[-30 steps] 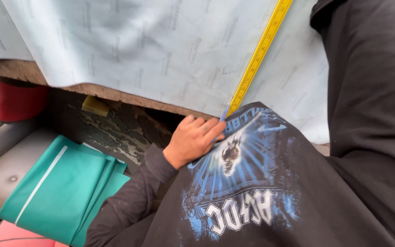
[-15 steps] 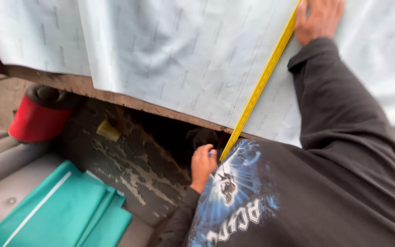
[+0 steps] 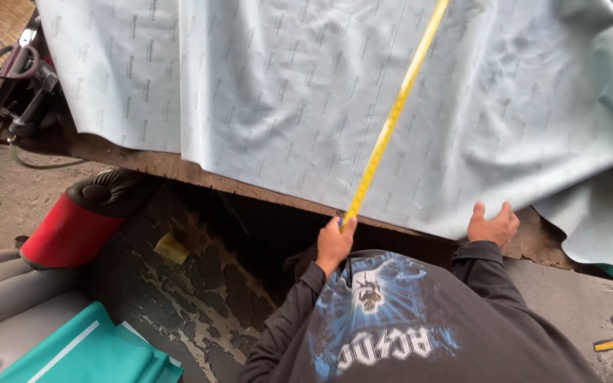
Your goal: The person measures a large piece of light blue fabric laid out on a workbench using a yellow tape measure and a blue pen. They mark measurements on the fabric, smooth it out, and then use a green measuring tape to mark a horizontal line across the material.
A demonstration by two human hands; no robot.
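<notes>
The left hand [image 3: 335, 243] is pinched shut on the near end of the yellow tape measure [image 3: 391, 120], pinning it at the front edge of the worktop [image 3: 179, 169], at about 6 o'clock in the view. From there the tape runs straight up toward 1 o'clock across the pale grey sheet of vinyl [image 3: 264, 92] that covers the worktop. Half a second ago the right hand was far up the tape near the top of the view; now the right hand [image 3: 492, 225] has come back to the near edge, at about 5 o'clock, and rests with fingers spread and nothing in its grasp on the sheet's hem. The left hand has kept its place at the edge. So the tape seems to lie stretched on its own, and the measured line is set across the sheet. A red-and-black bolster [image 3: 79, 220] stands below the worktop at 9 o'clock, folded teal fabric [image 3: 86, 354] at 7 o'clock, scissors [image 3: 12, 60] at 10 o'clock.
</notes>
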